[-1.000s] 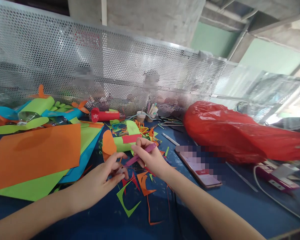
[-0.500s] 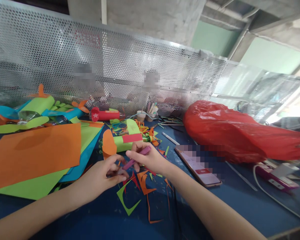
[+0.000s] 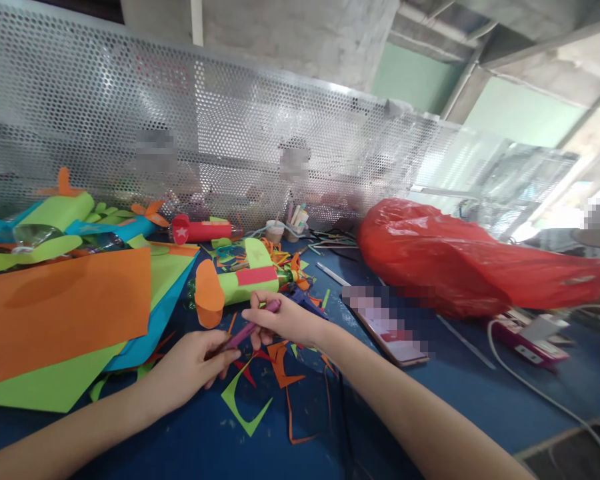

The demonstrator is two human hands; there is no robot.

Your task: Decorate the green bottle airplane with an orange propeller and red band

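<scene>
A purple marker slants between my two hands over the blue table. My left hand pinches its lower end. The upper part of the marker lies in the closed fingers of my right hand. Just beyond them lies a green bottle wrapped in light green paper, with a red band and an orange rounded piece at its left end. Orange, red and green paper scraps are scattered beside and below my right hand.
Large orange sheets are stacked at the left, with decorated bottles behind. A phone, a red plastic bag and a white cable are on the right. Cups of markers stand near the perforated metal screen.
The view has shifted, so most things appear farther left. My left hand's fingers have closed in around the marker's lower end, and more of the marker shows between the hands.
</scene>
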